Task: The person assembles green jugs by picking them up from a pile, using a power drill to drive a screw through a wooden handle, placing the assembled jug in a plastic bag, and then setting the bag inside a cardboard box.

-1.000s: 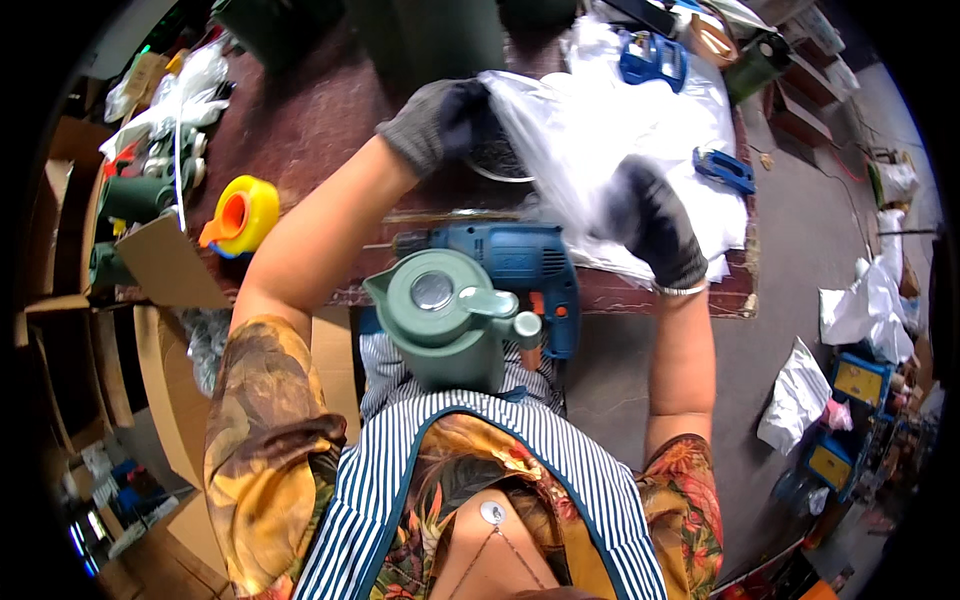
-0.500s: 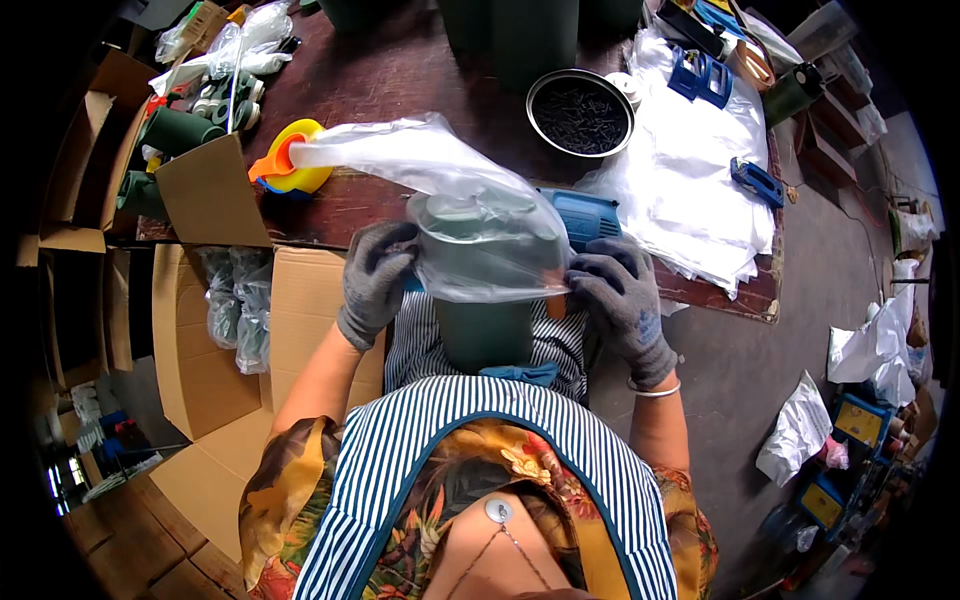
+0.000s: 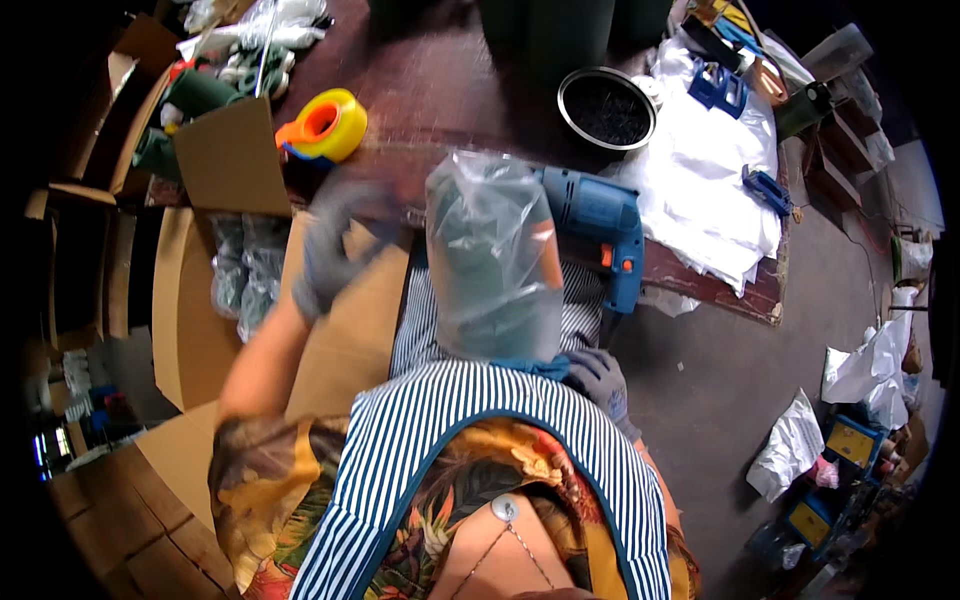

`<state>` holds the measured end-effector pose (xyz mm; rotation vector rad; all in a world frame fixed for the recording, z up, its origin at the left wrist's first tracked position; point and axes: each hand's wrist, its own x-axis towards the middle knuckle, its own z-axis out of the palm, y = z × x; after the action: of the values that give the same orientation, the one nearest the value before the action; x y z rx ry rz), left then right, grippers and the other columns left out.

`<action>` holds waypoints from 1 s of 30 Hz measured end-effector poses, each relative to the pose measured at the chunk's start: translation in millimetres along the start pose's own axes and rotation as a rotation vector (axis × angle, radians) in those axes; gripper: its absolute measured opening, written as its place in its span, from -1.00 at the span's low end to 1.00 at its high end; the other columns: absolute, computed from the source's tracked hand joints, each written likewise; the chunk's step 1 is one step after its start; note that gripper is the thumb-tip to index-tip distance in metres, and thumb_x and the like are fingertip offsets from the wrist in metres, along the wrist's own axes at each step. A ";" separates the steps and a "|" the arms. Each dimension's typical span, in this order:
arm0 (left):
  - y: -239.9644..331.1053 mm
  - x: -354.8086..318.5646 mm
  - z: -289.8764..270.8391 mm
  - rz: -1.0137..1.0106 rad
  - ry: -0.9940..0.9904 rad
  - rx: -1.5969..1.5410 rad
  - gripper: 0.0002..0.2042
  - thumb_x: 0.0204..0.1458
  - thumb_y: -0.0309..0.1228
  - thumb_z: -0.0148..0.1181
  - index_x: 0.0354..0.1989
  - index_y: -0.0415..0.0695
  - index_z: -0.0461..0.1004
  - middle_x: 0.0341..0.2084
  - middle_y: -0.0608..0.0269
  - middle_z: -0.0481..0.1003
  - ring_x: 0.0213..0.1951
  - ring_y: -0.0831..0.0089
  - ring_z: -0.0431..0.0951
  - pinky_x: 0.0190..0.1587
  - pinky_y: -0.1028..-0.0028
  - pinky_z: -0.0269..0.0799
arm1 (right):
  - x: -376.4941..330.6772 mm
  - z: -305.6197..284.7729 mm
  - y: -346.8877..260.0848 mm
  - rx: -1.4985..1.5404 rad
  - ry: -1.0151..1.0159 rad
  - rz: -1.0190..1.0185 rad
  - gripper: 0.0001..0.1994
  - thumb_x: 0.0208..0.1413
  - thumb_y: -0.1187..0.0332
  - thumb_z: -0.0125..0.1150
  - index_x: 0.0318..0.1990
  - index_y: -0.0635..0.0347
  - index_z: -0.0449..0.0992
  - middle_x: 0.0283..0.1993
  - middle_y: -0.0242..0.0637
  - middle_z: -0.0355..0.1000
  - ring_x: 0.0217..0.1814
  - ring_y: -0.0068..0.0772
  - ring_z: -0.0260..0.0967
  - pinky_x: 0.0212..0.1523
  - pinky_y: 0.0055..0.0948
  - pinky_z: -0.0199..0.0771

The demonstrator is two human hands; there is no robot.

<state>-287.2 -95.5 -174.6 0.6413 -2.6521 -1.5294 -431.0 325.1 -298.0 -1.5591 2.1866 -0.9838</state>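
A green cylindrical container stands before my lap inside a clear plastic bag, which covers it down to its lower end. An orange-brown patch shows through on its right side. My right hand, in a grey glove, is at the bag's lower right corner with its fingers curled; what they grip is hidden. Left of the bag, my gloved left hand is raised and smeared by motion, apart from the container. Beyond it on the table lies a yellow tape roll in an orange and blue dispenser.
A blue power drill lies right of the bag. Behind it are a bowl of dark screws and a stack of white bags. An open cardboard box holding bagged items stands at left. Dark green containers stand at the back.
The bag has been drawn down over the container, and its loose end no longer trails left. My right hand has dropped to the lower end. My left hand has moved up and left, away from the bag.
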 end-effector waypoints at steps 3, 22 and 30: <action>98.2 82.3 4.1 0.841 0.048 0.458 -0.26 -0.16 -0.30 0.55 0.28 -0.12 0.40 0.21 0.01 0.43 0.24 0.09 0.43 0.28 0.15 0.35 | 5.3 -4.8 -9.8 -0.031 -0.102 -0.023 -0.63 0.01 0.11 0.27 -0.07 0.11 0.57 0.11 -0.24 0.54 0.18 -0.05 0.41 0.17 -0.09 0.39; -108.1 -360.8 -70.1 -0.585 0.035 1.372 -0.78 0.02 -0.29 0.22 -0.13 0.17 0.60 -0.21 0.34 0.60 -0.04 0.31 0.54 0.09 0.28 0.41 | 112.5 -2.2 -59.5 0.398 -0.189 0.111 -0.64 0.20 0.52 0.23 0.16 0.31 0.51 0.05 -0.09 0.56 0.13 -0.22 0.54 0.16 -0.32 0.50; -329.1 -296.4 6.0 -0.603 0.112 0.474 -0.62 0.25 -0.24 -0.05 0.17 0.01 0.50 0.14 0.22 0.51 0.19 0.34 0.44 0.25 0.35 0.29 | 105.2 -9.1 -64.5 0.326 -0.163 0.123 -0.64 0.16 0.46 0.29 0.12 0.27 0.54 0.00 -0.08 0.57 0.05 -0.15 0.54 0.09 -0.32 0.51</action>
<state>95.3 -129.7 -395.6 1.6131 -2.8912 -0.8555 -429.5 220.4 -232.0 -1.2919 1.8759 -1.0705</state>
